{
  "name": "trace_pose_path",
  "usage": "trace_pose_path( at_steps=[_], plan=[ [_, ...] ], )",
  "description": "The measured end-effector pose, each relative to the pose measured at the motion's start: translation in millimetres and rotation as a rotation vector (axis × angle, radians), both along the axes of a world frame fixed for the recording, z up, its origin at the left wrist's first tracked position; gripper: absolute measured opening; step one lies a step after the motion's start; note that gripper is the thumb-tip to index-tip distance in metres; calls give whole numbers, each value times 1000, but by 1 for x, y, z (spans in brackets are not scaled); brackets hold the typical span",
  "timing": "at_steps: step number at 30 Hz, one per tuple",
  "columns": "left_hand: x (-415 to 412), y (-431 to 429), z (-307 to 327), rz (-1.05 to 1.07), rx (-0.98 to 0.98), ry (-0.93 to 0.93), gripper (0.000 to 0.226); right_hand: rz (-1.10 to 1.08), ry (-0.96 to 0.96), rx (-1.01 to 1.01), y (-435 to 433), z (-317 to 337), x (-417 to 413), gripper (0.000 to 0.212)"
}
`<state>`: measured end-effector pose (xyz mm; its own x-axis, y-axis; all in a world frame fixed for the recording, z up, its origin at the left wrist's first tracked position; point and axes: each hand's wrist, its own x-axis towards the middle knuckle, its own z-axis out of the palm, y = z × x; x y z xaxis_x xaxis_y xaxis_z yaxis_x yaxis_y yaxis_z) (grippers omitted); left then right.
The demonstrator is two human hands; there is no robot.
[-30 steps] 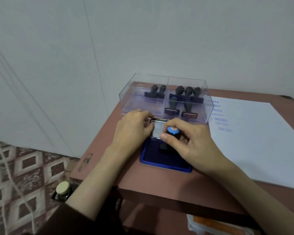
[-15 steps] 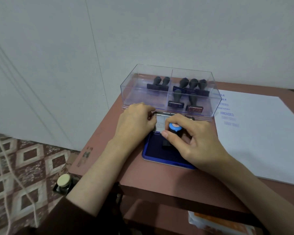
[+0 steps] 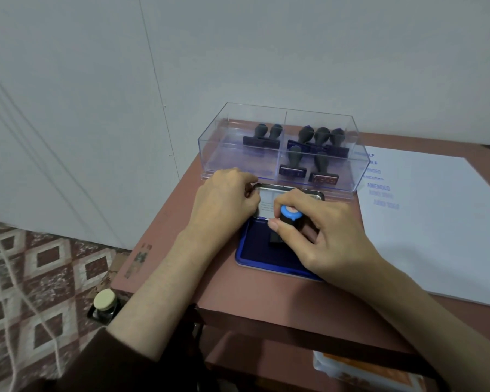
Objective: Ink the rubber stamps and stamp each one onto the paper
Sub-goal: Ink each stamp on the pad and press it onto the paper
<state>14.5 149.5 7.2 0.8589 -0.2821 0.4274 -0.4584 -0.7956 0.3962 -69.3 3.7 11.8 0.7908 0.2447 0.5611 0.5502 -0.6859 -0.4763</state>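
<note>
My right hand grips a black rubber stamp with a blue-capped handle, its base down on the dark blue pad of the open ink pad. My left hand holds the left edge of the ink pad's raised lid, fingers curled. Behind the pad stands a clear plastic box with several dark-handled stamps upright in its two compartments. To the right lies a white sheet of paper that carries several blue stamped words near its upper left corner.
The reddish-brown table ends at its left and front edges close to my arms. A small capped ink bottle sits on the patterned floor at the lower left. A grey wall rises behind the box. White cords hang at the far left.
The view has shifted slightly. Both hands keep their hold; the stamp stays on the ink pad.
</note>
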Motion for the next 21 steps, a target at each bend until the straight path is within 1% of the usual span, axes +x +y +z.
trace_pose_path(
  at_steps=[6,8,12,21],
  plan=[
    [-1,0,0,-2,-7,0,22,14,8,-5,0,-1,1,14],
    [-1,0,0,-2,-3,-3,21,3,13,-7,0,0,0,13],
    [-2,0,0,-3,5,-1,21,2,21,-11,0,1,2,4],
    [-1,0,4,7,49,3,22,9,21,-32,1,2,2,5]
  ],
)
